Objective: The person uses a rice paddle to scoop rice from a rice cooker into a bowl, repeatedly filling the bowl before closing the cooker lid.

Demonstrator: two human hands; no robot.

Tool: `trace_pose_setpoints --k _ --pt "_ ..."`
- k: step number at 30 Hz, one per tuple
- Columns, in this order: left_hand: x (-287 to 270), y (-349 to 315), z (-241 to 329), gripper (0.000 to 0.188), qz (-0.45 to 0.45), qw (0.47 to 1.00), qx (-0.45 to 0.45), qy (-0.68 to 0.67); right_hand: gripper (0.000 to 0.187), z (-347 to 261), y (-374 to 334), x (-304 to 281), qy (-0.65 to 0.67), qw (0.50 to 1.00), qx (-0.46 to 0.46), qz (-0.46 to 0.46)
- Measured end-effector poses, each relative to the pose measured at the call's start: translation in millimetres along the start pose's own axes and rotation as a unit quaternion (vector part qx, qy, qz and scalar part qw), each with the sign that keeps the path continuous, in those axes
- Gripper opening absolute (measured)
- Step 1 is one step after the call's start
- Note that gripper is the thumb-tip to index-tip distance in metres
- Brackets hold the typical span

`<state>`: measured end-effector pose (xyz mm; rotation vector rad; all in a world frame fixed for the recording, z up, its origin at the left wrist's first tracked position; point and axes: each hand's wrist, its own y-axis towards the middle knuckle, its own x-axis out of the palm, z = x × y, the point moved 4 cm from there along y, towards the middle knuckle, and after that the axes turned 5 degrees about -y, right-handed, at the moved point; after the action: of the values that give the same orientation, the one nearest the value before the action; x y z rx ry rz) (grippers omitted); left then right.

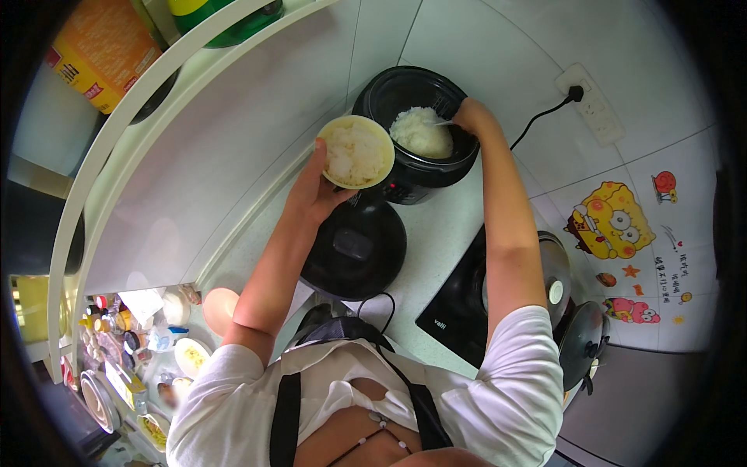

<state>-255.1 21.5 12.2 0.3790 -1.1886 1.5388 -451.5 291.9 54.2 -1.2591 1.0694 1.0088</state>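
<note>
My left hand [317,191] grips a pale yellow bowl [391,165] from its left and lower side, thumb at the rim. Cooked white rice [354,154] fills much of it. The bowl is held beside and partly over the left edge of a black rice cooker [416,189]. Inside the cooker lies a mound of white rice [420,134]. At the cooker's right rim my right hand [475,118] is closed around a pale rice paddle [444,123]. Only a short piece of the paddle shows; its far end meets the rice.
A round black lid-like thing [354,251] sits in front of the cooker. Right of it are a black cooktop [451,319] and lidded pans [582,342]. A shelf [117,156] curves along the left. A plug [575,93] with a black cord sits in the wall socket.
</note>
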Motion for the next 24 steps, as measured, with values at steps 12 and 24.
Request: trace_pose_setpoints --k 12,24 --pt "-5 3 -1 0.055 -0.019 1.0 -0.003 -0.014 0.031 -49 4 12 -0.019 1.0 0.002 0.004" --pt "-4 -4 -2 0.055 -0.003 1.0 -0.002 -0.028 0.022 -76 1 20 0.05 0.999 -0.009 0.02"
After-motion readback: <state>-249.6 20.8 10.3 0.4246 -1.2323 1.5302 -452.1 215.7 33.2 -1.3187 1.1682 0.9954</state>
